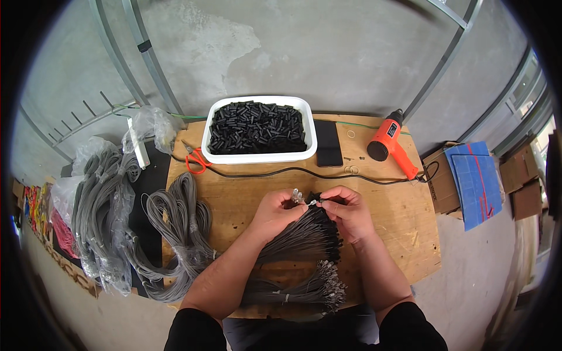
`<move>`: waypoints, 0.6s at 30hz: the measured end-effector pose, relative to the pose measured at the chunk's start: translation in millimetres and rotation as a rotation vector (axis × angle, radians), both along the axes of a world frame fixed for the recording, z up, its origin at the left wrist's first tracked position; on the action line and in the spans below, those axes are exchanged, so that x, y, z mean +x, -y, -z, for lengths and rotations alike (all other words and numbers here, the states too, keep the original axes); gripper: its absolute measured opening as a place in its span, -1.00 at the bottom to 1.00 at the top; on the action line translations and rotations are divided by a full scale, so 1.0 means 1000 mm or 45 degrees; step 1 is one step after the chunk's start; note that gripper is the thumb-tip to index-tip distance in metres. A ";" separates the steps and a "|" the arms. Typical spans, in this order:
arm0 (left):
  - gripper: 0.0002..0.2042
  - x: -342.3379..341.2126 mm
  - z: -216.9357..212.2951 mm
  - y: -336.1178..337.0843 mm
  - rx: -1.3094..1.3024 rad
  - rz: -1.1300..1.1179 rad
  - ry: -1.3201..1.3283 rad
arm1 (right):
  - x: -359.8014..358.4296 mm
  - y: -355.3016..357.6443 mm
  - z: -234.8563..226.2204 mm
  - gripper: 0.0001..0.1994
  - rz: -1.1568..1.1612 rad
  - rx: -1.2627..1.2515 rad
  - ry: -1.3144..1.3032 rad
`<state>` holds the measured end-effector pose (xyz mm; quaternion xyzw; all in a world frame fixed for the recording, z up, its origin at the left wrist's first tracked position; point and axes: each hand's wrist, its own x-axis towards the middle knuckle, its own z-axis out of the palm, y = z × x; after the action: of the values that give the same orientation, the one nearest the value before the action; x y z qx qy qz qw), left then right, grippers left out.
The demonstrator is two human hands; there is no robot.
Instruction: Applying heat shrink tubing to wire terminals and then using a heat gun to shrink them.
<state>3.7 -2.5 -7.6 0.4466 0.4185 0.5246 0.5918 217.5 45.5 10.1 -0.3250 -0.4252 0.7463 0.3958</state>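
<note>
Above the middle of the wooden table, my left hand is closed on a few thin grey cables whose shiny ends stick up past its fingers. One pale cable tip points across to my right hand, whose thumb and forefinger pinch together around a small black sleeve, mostly hidden by the fingers. Below both hands lies a fanned bundle of grey cables with black-sleeved ends. Nearer to me rests another tied bundle with bare shiny ends.
A white tub full of short black sleeves stands at the back. Beside it lie a dark phone, an orange heat gun and red-handled scissors. A black cord crosses the table. Coiled grey cables pile up at left.
</note>
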 end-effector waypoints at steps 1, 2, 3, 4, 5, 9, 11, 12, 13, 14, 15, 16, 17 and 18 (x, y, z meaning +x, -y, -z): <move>-0.98 0.000 0.001 0.000 0.004 -0.002 -0.023 | 0.000 0.000 0.001 -0.84 0.008 0.027 -0.005; -0.98 0.001 0.001 -0.001 0.007 -0.005 -0.046 | 0.000 0.000 0.001 -0.84 0.008 0.027 -0.004; -0.98 0.001 0.001 -0.001 0.007 -0.005 -0.045 | -0.001 0.000 0.002 -0.84 0.009 0.061 0.031; -0.98 0.002 0.001 -0.001 0.011 -0.005 -0.053 | -0.001 0.000 0.002 -0.83 0.011 0.096 0.067; -0.98 0.001 0.001 -0.001 0.015 -0.008 -0.062 | -0.002 0.001 0.001 -0.83 0.008 0.095 0.066; -0.97 0.000 0.001 -0.001 -0.003 -0.003 -0.100 | -0.003 0.004 0.001 -0.83 0.036 0.164 0.137; -0.93 0.001 -0.002 0.001 -0.032 0.005 -0.115 | -0.003 0.005 0.001 -0.83 0.061 0.200 0.168; -0.93 0.001 -0.003 0.001 -0.033 0.002 -0.114 | -0.004 0.005 0.000 -0.82 0.075 0.248 0.182; -0.93 0.001 -0.003 0.001 -0.031 0.008 -0.135 | -0.005 0.006 -0.001 -0.82 0.089 0.295 0.196; -0.93 0.001 -0.003 0.001 -0.029 0.013 -0.155 | -0.006 0.006 -0.002 -0.82 0.086 0.294 0.196; -0.93 0.001 -0.002 0.001 -0.030 0.011 -0.154 | -0.006 0.007 -0.002 -0.81 0.088 0.297 0.194; -0.92 0.001 -0.001 0.001 -0.021 0.009 -0.171 | -0.006 0.007 -0.002 -0.81 0.090 0.300 0.191; -0.92 0.001 -0.001 0.001 -0.012 0.008 -0.188 | -0.006 0.007 -0.002 -0.81 0.090 0.300 0.192; -0.92 0.001 -0.001 0.001 -0.012 0.008 -0.187 | -0.006 0.007 -0.001 -0.82 0.091 0.288 0.208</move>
<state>4.2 -3.3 -6.9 0.4822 0.4619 0.4866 0.5633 211.5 38.1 11.0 -0.3528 -0.5256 0.6501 0.4203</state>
